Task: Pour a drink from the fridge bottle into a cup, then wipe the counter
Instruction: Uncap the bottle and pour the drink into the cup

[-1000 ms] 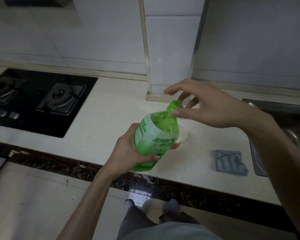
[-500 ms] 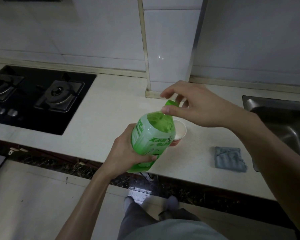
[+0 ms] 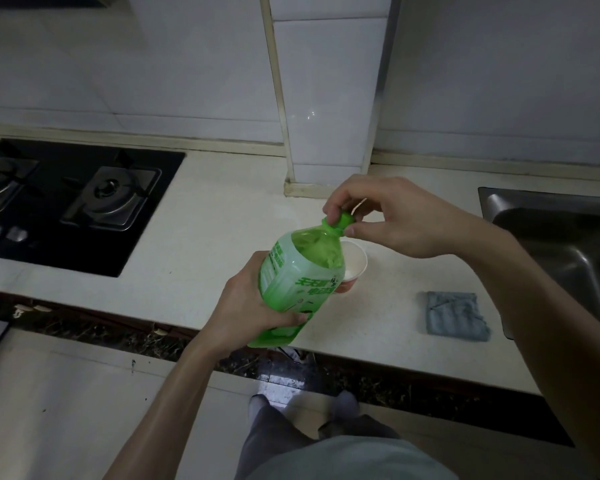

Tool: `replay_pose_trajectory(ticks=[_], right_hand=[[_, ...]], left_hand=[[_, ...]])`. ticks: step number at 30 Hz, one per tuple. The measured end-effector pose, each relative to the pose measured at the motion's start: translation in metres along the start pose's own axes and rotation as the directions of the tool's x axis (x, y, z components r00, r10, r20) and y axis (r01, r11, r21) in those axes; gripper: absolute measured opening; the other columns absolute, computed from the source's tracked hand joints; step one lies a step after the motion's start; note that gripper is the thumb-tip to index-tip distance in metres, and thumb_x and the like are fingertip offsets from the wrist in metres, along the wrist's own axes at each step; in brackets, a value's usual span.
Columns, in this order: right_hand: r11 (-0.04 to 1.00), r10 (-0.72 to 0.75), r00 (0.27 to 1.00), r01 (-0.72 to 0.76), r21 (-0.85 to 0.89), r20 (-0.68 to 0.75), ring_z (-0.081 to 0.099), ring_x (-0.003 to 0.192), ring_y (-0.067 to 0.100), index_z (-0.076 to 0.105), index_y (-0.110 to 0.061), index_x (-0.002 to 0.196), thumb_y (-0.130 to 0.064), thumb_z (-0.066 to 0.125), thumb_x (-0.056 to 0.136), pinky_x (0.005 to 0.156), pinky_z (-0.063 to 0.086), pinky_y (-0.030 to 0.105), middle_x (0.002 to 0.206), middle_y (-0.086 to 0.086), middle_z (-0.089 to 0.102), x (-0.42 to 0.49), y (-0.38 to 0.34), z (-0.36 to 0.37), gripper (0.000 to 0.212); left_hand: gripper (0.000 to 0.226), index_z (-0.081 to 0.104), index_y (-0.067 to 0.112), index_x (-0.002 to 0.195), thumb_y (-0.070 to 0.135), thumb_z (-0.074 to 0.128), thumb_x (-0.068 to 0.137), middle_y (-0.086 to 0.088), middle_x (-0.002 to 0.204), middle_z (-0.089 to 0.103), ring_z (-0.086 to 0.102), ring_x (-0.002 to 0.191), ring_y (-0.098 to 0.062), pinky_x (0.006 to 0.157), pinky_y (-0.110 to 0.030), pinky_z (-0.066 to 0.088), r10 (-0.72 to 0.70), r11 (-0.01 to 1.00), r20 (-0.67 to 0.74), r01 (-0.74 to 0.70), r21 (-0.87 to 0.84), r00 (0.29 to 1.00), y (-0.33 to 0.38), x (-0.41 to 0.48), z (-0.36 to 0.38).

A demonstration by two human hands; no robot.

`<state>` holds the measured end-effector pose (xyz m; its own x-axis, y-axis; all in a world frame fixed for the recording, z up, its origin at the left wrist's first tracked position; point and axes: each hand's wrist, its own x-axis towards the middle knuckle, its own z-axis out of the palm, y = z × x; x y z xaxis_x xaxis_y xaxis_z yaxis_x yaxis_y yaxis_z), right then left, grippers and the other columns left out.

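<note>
A green plastic drink bottle (image 3: 302,275) with a white-and-green label is held tilted above the counter's front edge, neck pointing up and away. My left hand (image 3: 250,306) is wrapped around its lower body. The thumb and fingers of my right hand (image 3: 388,216) pinch the green cap (image 3: 342,221) on the neck. Behind the bottle a small paper cup (image 3: 355,263), white inside and red outside, stands on the white counter (image 3: 205,251), partly hidden by the bottle. A folded grey cloth (image 3: 456,315) lies on the counter to the right.
A black two-burner gas hob (image 3: 66,202) is set into the counter at the left. A steel sink (image 3: 568,244) sits at the far right. White tiled wall with a projecting column (image 3: 326,116) rises behind. My legs and feet show below, over a pale floor.
My right hand's fingers have closed down around the bottle cap, from spread above it to pinching it. The bottle stays tilted in my left hand.
</note>
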<state>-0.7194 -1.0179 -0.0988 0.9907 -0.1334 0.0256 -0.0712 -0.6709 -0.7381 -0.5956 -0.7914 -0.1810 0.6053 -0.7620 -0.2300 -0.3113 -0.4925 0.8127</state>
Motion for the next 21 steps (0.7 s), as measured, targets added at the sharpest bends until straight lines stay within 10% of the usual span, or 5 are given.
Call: replay_pose_trajectory(ticks=[21], right_hand=[[0.964,0.246,0.953,-0.221,0.151,-0.178,0.063,0.076,0.014,0.066,-0.03,0.105,-0.014,0.07,0.087,0.073,0.051,0.022,0.091,-0.008,0.063,-0.006,0.054,0.015,0.025]], left_hand=[[0.079,0.052,0.028,0.118,0.022,0.098,0.053,0.009,0.105,0.066,0.064,0.099,-0.009,0.084,-0.037,0.058,-0.106,0.992,0.06,0.102,0.072,0.993,-0.024,0.014,0.012]])
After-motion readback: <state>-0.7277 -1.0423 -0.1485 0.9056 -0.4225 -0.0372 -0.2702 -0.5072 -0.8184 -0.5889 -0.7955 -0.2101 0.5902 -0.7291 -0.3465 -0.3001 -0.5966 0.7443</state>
